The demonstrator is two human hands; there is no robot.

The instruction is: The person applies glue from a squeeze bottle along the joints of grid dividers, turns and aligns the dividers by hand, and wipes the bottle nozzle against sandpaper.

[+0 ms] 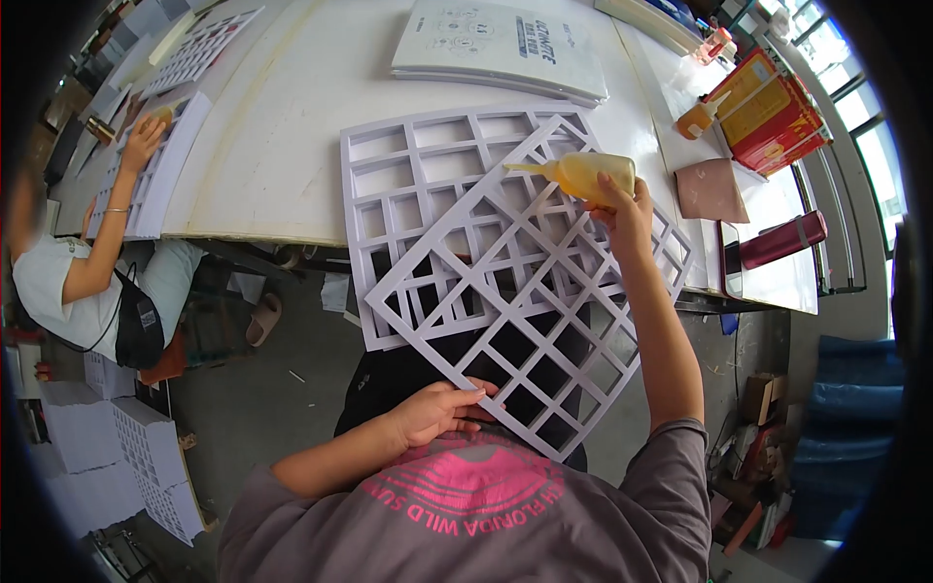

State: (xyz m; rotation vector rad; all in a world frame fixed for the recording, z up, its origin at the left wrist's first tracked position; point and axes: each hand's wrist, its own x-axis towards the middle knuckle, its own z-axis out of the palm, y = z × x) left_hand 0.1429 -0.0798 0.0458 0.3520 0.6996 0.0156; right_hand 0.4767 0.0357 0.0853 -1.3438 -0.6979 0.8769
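My right hand (622,209) is wrapped round a yellowish squeeze glue bottle (595,175), held on its side with the thin nozzle pointing left. Below it lies a white lattice frame (525,374) with many square openings, turned diagonally and jutting over the table edge toward my lap. At the frame's near left edge, my left hand (442,413) grips the rim between thumb and fingers. Under this frame rests a second white lattice frame (379,126), set straighter on the table and partly covered.
A stack of printed boards (501,44) lies behind the frames. On the right are another glue bottle (700,119), a red-yellow box (777,107), a pinkish container (711,191) and a maroon flask (783,240). At left, a co-worker (92,282) works on a similar lattice (160,185).
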